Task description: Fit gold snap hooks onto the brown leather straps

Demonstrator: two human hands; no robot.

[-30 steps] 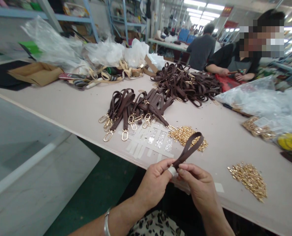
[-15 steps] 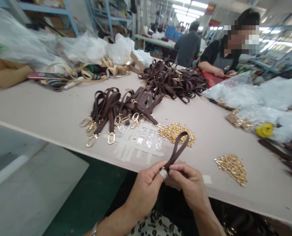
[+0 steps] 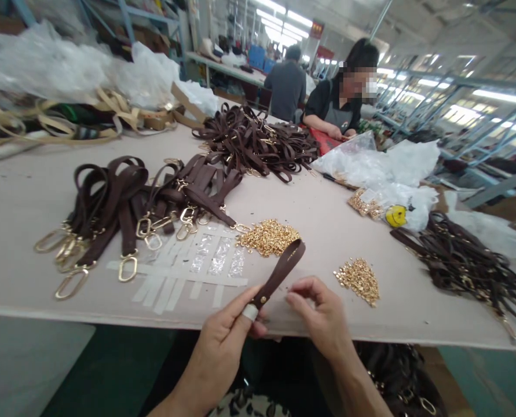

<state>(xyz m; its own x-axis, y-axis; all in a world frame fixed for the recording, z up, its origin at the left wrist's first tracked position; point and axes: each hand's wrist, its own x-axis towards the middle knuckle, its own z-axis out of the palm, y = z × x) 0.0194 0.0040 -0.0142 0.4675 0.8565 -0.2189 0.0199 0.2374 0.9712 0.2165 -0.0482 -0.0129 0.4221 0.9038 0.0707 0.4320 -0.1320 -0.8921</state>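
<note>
The left hand [image 3: 223, 341] pinches the thin looped dark brown leather strap [image 3: 279, 272] at its riveted end — grip clamped. It looks light and bendy; the right hand [image 3: 322, 315] hovers beside, fingers apart.

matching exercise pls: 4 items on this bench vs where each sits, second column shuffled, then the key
Things:
1. looped brown strap
2. yellow round object
3. clear tape strips
4. tangled strap heap

Places:
A. far side of the table, near the seated person
B. stuck flat near the front edge
C. pinched in the left hand, with the right hand just beside it
D. among white plastic bags

Pairs: 1-C, 2-D, 3-B, 4-A
</note>
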